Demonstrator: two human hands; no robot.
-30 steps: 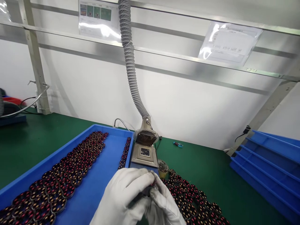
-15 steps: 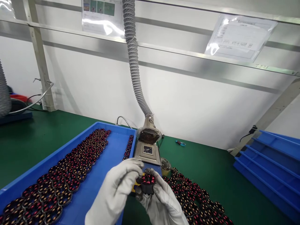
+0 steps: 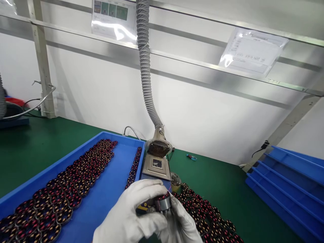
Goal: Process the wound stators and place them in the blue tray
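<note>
Both of my hands wear white gloves and meet low in the middle of the head view. Between them is a small ring-shaped motor stator [image 3: 164, 203], its metal outer wall turned toward me and red parts showing on top. My right hand [image 3: 183, 217] grips it from the right; some of its fingertips are hidden. My left hand [image 3: 134, 211] closes on its left side, index finger over the top and thumb below. Many similar stators [image 3: 202, 211] lie piled on the green bench to the right. Others stand in rows [image 3: 76, 182] in the blue tray [image 3: 106, 189] on the left.
Just beyond my hands stands a metal heated unit with a square opening [image 3: 157, 164], under a round hood [image 3: 159, 148] on a grey hose [image 3: 146, 77]. A yellowish cup [image 3: 175, 187] sits beside it. Small cutters [image 3: 191, 157] lie behind; stacked blue trays [image 3: 286, 185] stand right.
My left hand has moved right and closed around the stator, which has tilted so its metal side shows more. The view has shifted slightly.
</note>
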